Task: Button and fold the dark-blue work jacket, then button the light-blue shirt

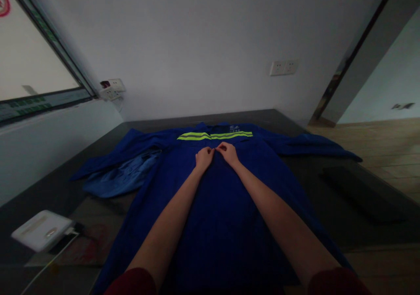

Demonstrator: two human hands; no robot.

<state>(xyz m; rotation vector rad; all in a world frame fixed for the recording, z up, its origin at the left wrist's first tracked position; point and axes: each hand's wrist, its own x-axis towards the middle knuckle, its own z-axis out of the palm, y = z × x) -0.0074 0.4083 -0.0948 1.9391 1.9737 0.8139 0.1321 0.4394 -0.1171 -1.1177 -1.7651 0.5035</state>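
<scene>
A dark blue work jacket (226,199) with yellow-green reflective bands (231,135) across the chest lies spread on the table, collar toward the wall and sleeves out to both sides. Just below the bands, my left hand (205,157) and my right hand (227,152) meet at the jacket's front centre line. Fingers of both hands are pinched together on the front edge there. Any button or fastener between the fingertips is too small to make out.
A lighter blue folded cloth (121,175) lies under the left sleeve. At the left stands a white box-shaped device (44,230) with a cable. A flat black object (362,194) rests at the right of the dark table (262,116). Wall sockets (284,67) are behind.
</scene>
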